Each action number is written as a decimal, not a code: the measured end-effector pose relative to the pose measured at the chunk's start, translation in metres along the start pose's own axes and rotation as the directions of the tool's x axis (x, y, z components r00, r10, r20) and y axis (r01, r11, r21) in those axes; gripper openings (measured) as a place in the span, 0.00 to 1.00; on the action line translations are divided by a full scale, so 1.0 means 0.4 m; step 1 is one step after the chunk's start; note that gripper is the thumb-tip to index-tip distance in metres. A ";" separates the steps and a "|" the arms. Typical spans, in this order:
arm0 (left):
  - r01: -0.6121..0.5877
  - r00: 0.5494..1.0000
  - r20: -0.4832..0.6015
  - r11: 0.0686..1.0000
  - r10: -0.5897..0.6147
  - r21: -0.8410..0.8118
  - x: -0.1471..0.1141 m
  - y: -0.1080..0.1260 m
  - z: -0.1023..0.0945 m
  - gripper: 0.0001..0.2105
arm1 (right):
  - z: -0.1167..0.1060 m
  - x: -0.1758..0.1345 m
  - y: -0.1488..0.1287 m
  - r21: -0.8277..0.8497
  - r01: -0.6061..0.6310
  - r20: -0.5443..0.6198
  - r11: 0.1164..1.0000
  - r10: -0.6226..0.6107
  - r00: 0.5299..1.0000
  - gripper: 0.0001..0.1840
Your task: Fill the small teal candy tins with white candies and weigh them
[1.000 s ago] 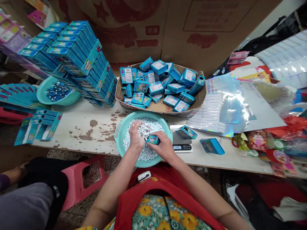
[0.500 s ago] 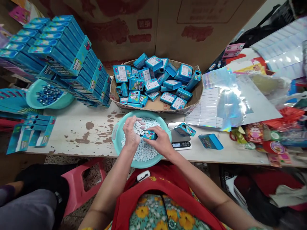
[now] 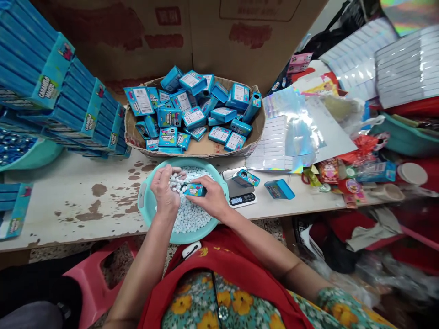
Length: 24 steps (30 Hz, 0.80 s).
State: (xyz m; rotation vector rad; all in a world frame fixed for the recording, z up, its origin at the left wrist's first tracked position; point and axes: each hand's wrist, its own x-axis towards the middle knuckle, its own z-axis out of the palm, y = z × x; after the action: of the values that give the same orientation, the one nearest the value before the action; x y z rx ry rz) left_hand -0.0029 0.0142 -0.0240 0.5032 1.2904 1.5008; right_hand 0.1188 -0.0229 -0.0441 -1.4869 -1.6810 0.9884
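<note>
My left hand (image 3: 165, 189) is cupped around a heap of small white candies (image 3: 176, 180), palm turned towards the right. Between the fingers and thumb of my right hand (image 3: 213, 197) is a small blue candy box (image 3: 194, 189), lying on its side. Its left end meets the candies at my left palm. Both hands are over a turquoise basin (image 3: 146, 214) with many loose white candies (image 3: 194, 219) in it. Just right of the basin, a blue box (image 3: 246, 177) lies on a digital scale (image 3: 242, 199) with a lit display. Another blue box (image 3: 279, 189) is further right on the table.
Behind the basin stands a cut-down carton (image 3: 192, 153) full of blue boxes. Stacked blue packs (image 3: 85, 109) rise at the left, beside a basin of blue sweets (image 3: 30, 157). Shiny printed sheets (image 3: 274, 141) lie at right. A pink stool (image 3: 92, 278) is below the table.
The view has swung to the right, so things on the table appear further left. My hands keep the candies and the box over the basin, with the box against the left palm.
</note>
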 end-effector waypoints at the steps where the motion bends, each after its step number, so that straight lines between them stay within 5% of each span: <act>1: -0.006 1.000 0.006 1.000 0.006 -0.005 -0.001 -0.001 0.005 0.12 | -0.003 0.002 0.001 -0.003 0.006 -0.001 1.000 -0.006 1.000 0.19; 17: -0.070 0.993 0.097 0.997 0.066 0.035 -0.011 0.000 0.018 0.10 | 0.010 0.010 0.014 0.037 0.021 0.001 0.999 -0.021 1.000 0.19; 20: -0.066 0.992 0.112 0.997 0.060 0.050 0.016 -0.013 -0.013 0.11 | -0.007 -0.001 0.019 0.114 -0.004 -0.010 0.994 0.005 1.000 0.18; 24: -0.213 0.976 0.126 0.899 0.178 0.384 0.100 -0.096 -0.095 0.16 | -0.061 -0.027 0.017 0.184 0.004 -0.053 0.983 0.006 0.999 0.19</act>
State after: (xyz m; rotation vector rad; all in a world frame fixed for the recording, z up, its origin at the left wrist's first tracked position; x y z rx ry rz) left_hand -0.0326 0.0270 -0.0828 0.9780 1.5162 1.3602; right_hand 0.1445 -0.0306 -0.0382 -1.3806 -1.5082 1.0644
